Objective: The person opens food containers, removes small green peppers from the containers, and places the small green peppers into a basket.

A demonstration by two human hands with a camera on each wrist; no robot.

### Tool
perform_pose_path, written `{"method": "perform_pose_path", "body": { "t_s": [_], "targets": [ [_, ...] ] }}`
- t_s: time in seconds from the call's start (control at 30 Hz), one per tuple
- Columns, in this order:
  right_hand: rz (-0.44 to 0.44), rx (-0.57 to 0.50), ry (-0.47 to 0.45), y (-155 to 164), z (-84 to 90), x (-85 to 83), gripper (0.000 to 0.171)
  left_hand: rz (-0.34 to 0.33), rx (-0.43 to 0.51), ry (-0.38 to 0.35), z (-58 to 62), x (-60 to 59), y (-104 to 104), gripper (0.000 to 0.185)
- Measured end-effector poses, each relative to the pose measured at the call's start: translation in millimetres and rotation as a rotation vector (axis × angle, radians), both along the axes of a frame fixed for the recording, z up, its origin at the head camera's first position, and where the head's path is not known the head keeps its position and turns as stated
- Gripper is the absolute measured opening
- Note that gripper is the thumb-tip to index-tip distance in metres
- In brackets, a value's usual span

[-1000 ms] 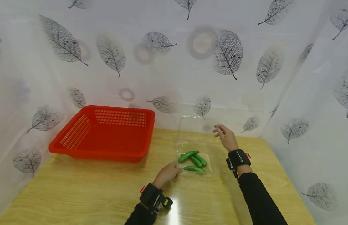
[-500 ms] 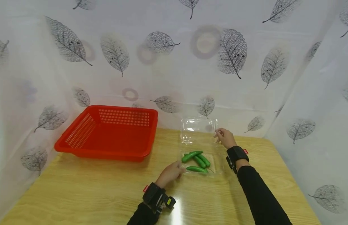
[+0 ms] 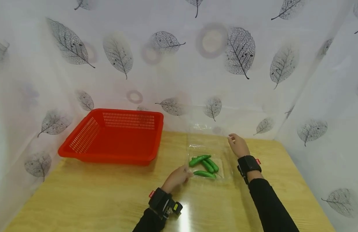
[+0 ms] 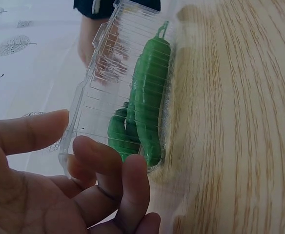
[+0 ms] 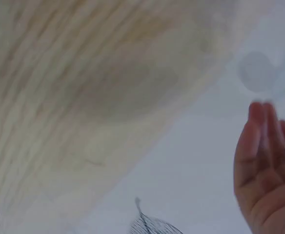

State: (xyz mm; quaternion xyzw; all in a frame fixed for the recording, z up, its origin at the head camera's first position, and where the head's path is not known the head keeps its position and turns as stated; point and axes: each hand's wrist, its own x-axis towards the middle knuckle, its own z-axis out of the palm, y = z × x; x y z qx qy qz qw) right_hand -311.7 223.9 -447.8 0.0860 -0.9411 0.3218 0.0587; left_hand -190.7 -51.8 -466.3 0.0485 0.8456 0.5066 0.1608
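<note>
A clear plastic box lies on the table with its lid folded back at the far side. Several long green peppers are in the box, most of them heaped together and one lying across the near side. My left hand pinches the box's near left corner; the left wrist view shows thumb and fingers on either side of the rim. Just beyond the lid's right edge, my right hand hovers with loosely bent fingers. Nothing shows between those fingers in the right wrist view.
To the left stands a wide red plastic basket with slotted walls, near the back of the wooden table. A white leaf-print sheet hangs behind the table and along both sides.
My right hand touched the lid's right edge half a second ago and now sits slightly right of it. My left hand stays at the box corner. The peppers have not moved in the box.
</note>
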Motion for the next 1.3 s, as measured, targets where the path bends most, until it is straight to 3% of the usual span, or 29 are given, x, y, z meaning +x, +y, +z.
{"method": "perform_pose_path", "body": {
  "t_s": [0.1,0.23,0.37,0.5,0.63,0.87,1.03,1.17,1.3],
  "targets": [
    [-0.008,-0.019,0.117,-4,7.2,36.1,0.036,-0.005,-0.013,-0.002,-2.4,3.5,1,0.026],
    [0.149,-0.005,0.258,-18,15.6,84.8,0.03,-0.006,-0.04,0.004,-0.4,-0.4,-2,0.027],
    [0.286,0.106,0.347,-29,11.7,111.4,0.028,0.013,-0.044,0.027,7.3,-7.0,-8,0.026],
    [0.344,0.159,0.391,-30,-0.2,122.2,0.03,0.022,-0.034,0.005,10.6,-8.6,-11,0.026],
    [0.336,0.165,0.42,-22,-8.3,130.5,0.032,0.001,-0.006,-0.028,10.2,-6.8,-7,0.027],
    [0.295,0.169,0.331,-17,-8.7,140.6,0.033,-0.009,-0.002,-0.019,11.0,-2.3,-4,0.027],
    [0.298,0.177,0.324,-18,-7.4,144.5,0.031,0.004,-0.031,-0.016,12.0,2.0,-5,0.026],
    [0.305,0.175,0.314,-16,-7.1,146.5,0.029,0.077,-0.142,0.063,13.8,4.4,-3,0.036],
    [0.309,0.179,0.263,-13,-6.4,149.7,0.026,0.133,-0.26,0.285,19.3,2.0,1,0.051]
  ]
}}
